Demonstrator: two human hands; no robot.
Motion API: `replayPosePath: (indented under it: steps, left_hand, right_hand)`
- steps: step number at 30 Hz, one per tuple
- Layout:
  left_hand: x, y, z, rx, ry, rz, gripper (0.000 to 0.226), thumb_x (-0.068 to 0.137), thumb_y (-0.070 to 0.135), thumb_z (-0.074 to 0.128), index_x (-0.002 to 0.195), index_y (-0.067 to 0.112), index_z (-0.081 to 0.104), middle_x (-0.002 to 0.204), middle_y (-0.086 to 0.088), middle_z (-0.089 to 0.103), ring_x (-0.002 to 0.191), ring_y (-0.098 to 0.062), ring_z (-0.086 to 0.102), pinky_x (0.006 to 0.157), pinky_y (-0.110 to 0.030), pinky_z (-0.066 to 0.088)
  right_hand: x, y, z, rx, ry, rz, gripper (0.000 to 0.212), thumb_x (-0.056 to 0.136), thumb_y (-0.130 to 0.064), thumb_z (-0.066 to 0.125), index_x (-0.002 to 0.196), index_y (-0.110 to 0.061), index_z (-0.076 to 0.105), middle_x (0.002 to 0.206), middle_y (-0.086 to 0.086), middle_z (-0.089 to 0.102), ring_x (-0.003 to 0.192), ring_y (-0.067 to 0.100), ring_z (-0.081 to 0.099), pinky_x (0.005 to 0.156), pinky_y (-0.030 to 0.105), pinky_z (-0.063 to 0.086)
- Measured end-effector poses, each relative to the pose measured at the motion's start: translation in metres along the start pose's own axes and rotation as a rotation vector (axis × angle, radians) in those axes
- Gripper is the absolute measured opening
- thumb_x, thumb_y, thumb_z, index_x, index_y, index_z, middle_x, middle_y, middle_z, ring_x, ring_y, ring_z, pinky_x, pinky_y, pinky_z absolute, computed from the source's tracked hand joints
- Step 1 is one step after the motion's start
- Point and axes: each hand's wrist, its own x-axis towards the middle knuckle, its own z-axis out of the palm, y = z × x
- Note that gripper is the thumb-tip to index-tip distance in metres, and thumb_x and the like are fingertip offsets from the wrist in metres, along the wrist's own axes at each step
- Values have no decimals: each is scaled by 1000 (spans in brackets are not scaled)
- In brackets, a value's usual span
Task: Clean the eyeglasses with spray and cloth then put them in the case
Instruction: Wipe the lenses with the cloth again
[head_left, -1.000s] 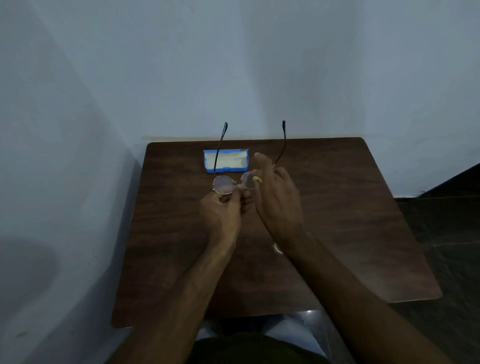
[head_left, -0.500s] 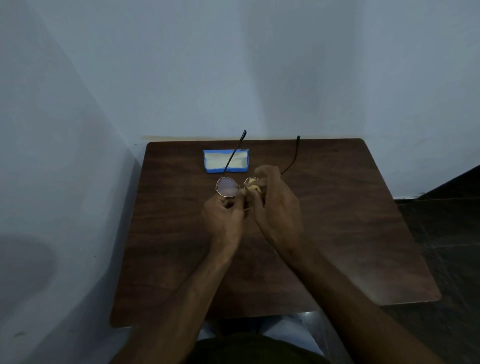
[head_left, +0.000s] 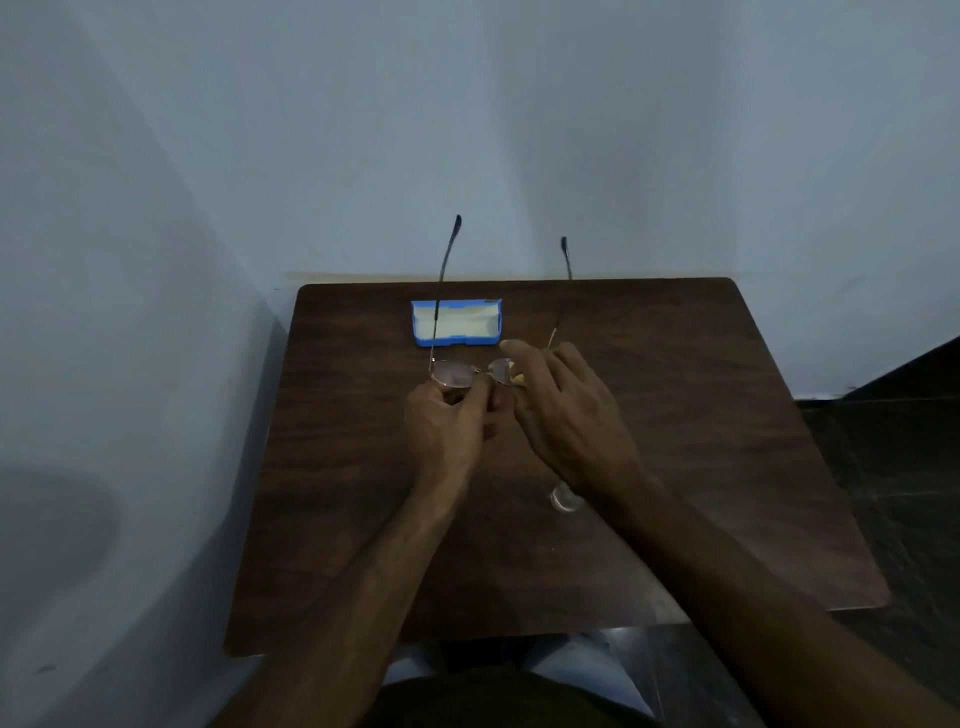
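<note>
Eyeglasses (head_left: 453, 373), tilted before, now point straight; left fingers (head_left: 441, 397) pinch them, right fingers (head_left: 519, 351) pinch cloth (head_left: 519, 381).

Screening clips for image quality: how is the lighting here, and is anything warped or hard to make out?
Head view: dim, bluish light, no glare; wide-angle stretch toward the borders; the eyeglasses and the yellow cloth at the right hand read small and murky; the clear object by that wrist is unidentifiable.

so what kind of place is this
Likely a dim corner of a plain room, perhaps at home: a small dark wooden table set against bare pale walls, a dark floor on the right, and an open blue glasses case on the table.
</note>
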Motion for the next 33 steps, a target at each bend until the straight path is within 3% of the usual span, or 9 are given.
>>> replayPosePath:
  steps: [3, 8, 10, 13, 16, 23, 27, 30, 33]
  left_hand:
    - [1, 13, -2, -59, -35, -62, 20, 101, 15, 67, 82, 17, 75, 75, 3, 75, 66, -8, 73, 64, -40, 64]
    - [6, 19, -11, -110, -137, -102, 27, 97, 28, 73, 79, 9, 75, 64, -4, 68, 63, -18, 67, 59, -34, 56]
    - [6, 17, -21, -158, -158, -112, 25, 97, 33, 74, 90, 9, 74, 77, -9, 69, 71, -24, 70, 57, -34, 59]
    - [7, 13, -37, -262, -155, -39, 26, 97, 22, 73, 119, 8, 72, 109, -9, 76, 88, -19, 74, 64, -38, 65]
    - [13, 12, -50, -314, -228, 94, 30, 95, 16, 74, 123, 6, 72, 120, -6, 78, 105, -15, 74, 71, -32, 64]
    - [18, 25, -47, -408, -355, 25, 18, 95, 26, 74, 103, 13, 83, 109, -8, 81, 94, -12, 72, 65, -29, 56]
    - [16, 29, -39, -413, -288, -43, 29, 86, 38, 72, 94, 12, 82, 87, -6, 79, 76, -11, 72, 58, -26, 55]
    - [16, 27, -37, -418, -244, -69, 27, 85, 36, 72, 93, 12, 81, 83, -5, 79, 72, -11, 72, 57, -25, 55]
    - [17, 23, -36, -430, -213, -102, 29, 85, 35, 74, 95, 8, 81, 83, -5, 79, 74, -10, 72, 60, -24, 56]
  right_hand:
    - [5, 2, -4, 23, 23, -35, 42, 91, -10, 59, 133, -5, 55, 105, 12, 68, 95, 22, 49, 79, 36, 47]
    - [19, 8, -18, 217, -6, 40, 50, 83, -4, 72, 128, -14, 52, 102, 0, 67, 96, 16, 54, 74, 33, 51]
    - [28, 12, -29, 329, -26, 112, 48, 84, -6, 73, 126, -17, 53, 95, -9, 67, 90, 10, 58, 76, 34, 53]
    - [40, 23, -48, 528, -184, 218, 53, 85, -11, 80, 127, -21, 50, 90, -8, 72, 82, 9, 67, 76, 29, 55]
    - [47, 34, -59, 663, -327, 253, 58, 83, -12, 84, 128, -22, 49, 90, -3, 75, 78, 16, 70, 75, 33, 57]
    - [60, 51, -60, 825, -531, 303, 59, 84, -3, 80, 129, -24, 48, 91, 7, 77, 77, 13, 67, 80, 29, 49]
    - [61, 51, -58, 814, -593, 304, 58, 83, 0, 80, 128, -21, 49, 91, 7, 77, 77, 12, 68, 77, 21, 49]
    - [60, 53, -54, 784, -584, 315, 54, 84, -3, 81, 127, -20, 54, 92, 5, 77, 79, 11, 70, 79, 22, 51]
    - [55, 52, -52, 667, -478, 314, 33, 85, -10, 82, 112, -21, 68, 95, -4, 78, 86, 9, 73, 80, 31, 59]
